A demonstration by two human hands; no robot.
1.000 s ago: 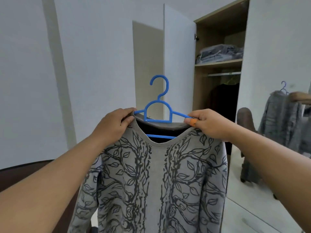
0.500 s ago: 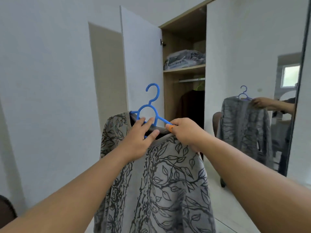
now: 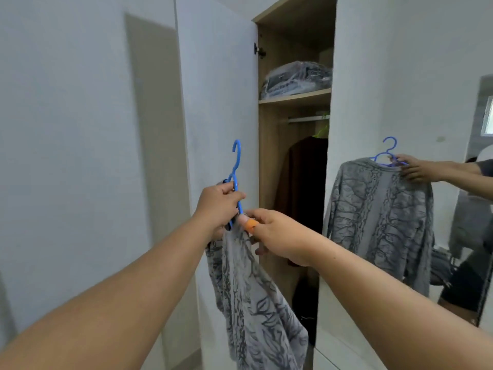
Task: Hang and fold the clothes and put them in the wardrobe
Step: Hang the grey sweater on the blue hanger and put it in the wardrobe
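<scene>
From the head view we see both arms stretched out toward the open wardrobe (image 3: 293, 36). Our left hand (image 3: 217, 206) is curled round the neck of the blue hanger (image 3: 236, 166), just below its hook, which points upward in front of the open white door (image 3: 218, 102). Our right hand (image 3: 277, 236) sits just beside the left one, its fingers bent and pinching the top of the grey patterned sweater (image 3: 253, 297) where it meets the hanger; an orange cover (image 3: 250, 223) shows on one fingertip. The sweater hangs from the hanger edge-on to us, trailing down between the door and the wardrobe opening, outside the wardrobe.

Inside the wardrobe, a wooden shelf (image 3: 294, 97) carries a bundle of folded clothes in clear plastic (image 3: 294, 78). Below the shelf runs a metal rail (image 3: 308, 119), and from it a dark garment (image 3: 301, 188) hangs on a green hanger (image 3: 321, 130).

To the right of the opening, a mirrored door (image 3: 400, 76) reflects the sweater spread flat on the blue hanger, with a hand at its shoulder. A small window shows in the reflection at the right edge.
</scene>
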